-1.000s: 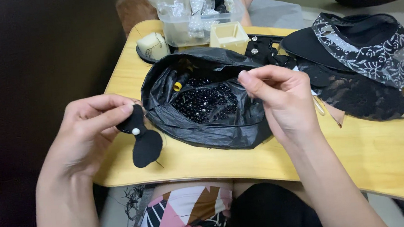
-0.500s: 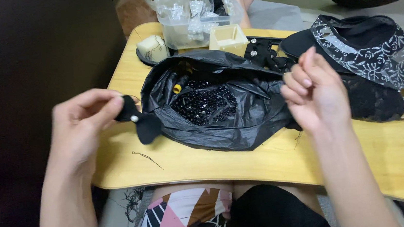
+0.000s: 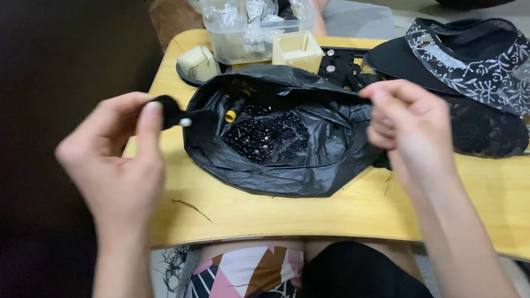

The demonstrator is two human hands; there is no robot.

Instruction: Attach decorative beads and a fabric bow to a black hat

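Observation:
My left hand [image 3: 119, 162] is raised over the left edge of the wooden lap table [image 3: 360, 211] and pinches a small black fabric piece [image 3: 179, 117] with a white pearl bead on it. An open black plastic bag [image 3: 277, 141] lies in the middle of the table, full of small shiny black beads [image 3: 264, 136]. My right hand [image 3: 404, 127] hovers at the bag's right rim with fingertips pinched together; I cannot make out anything between them, perhaps a thin thread.
A black hat with a floral lace band [image 3: 474, 60] lies at the right. Behind the bag stand a cream square box [image 3: 296, 49], a clear plastic tub [image 3: 247, 22], a pale lump on a black dish [image 3: 197, 64] and black beaded pieces [image 3: 337, 66]. A loose thread [image 3: 190, 208] lies near the front.
My left hand has lifted the black piece up and toward the bag. My right hand moved from over the bag out to its right rim.

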